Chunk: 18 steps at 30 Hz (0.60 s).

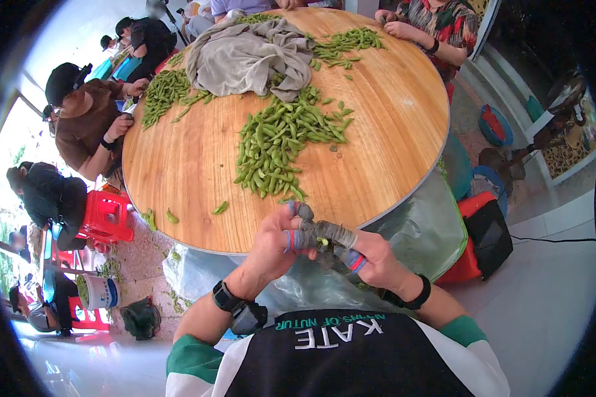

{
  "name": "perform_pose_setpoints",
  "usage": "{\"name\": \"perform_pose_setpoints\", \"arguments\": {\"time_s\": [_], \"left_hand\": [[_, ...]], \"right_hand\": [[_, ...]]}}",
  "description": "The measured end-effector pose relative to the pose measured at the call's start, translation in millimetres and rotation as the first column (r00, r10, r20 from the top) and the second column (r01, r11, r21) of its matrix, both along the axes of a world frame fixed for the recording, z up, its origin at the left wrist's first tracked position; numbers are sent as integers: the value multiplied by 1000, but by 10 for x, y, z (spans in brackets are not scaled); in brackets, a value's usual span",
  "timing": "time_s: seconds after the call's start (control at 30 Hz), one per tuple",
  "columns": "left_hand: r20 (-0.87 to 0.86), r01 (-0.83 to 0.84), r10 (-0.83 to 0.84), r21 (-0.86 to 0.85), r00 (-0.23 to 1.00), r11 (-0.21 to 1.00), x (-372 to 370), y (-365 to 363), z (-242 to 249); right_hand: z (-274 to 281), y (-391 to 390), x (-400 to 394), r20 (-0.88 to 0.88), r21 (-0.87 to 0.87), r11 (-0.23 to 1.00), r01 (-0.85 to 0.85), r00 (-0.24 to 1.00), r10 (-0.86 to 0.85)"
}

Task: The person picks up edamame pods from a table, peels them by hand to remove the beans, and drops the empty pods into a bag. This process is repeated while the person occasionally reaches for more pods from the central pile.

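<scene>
My left hand (273, 239) and my right hand (372, 257) meet just over the near edge of the round wooden table (179, 198). Grey wrappings cover several fingertips on both, with blue and red bands. Pinched between the fingers is a green soybean pod (323, 242), mostly hidden; only a small pale-green part shows. Both hands are closed around it. Beyond them lies a large heap of green soybean pods (271, 149), with one loose pod (220, 208) to the left.
A grey cloth (251, 56) covers part of the pods at the table's far side. Other people sit around the table, their hands at pods. Clear plastic sheeting (298, 288) hangs below the near edge. Red stools (107, 215) and a white bucket (100, 291) stand at left.
</scene>
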<state>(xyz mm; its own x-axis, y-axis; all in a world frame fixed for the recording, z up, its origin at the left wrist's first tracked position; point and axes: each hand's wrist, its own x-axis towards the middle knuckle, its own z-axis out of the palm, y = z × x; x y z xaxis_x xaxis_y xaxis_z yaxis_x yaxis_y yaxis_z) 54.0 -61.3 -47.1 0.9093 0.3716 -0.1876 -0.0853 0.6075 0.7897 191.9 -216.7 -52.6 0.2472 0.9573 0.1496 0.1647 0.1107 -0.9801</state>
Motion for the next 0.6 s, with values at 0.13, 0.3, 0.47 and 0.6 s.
{"name": "perform_pose_setpoints", "arguments": {"time_s": [0.13,0.3,0.47,0.6], "left_hand": [[-46,2,-3,-34,999,999,37,-46,-86],[-176,25,45,378,983,926,34,-182,-72],[-250,83,68,546,966,834,-222,-57,181],[-457,597,464,772,759,-215,-670,454,556]], "right_hand": [[-255,8,-17,303,320,947,-19,949,-84],[-194,-59,-32,135,82,995,57,989,-68],[-248,-55,-55,93,38,999,22,995,-25],[-12,-92,-29,-97,-139,990,-12,995,-1]]}}
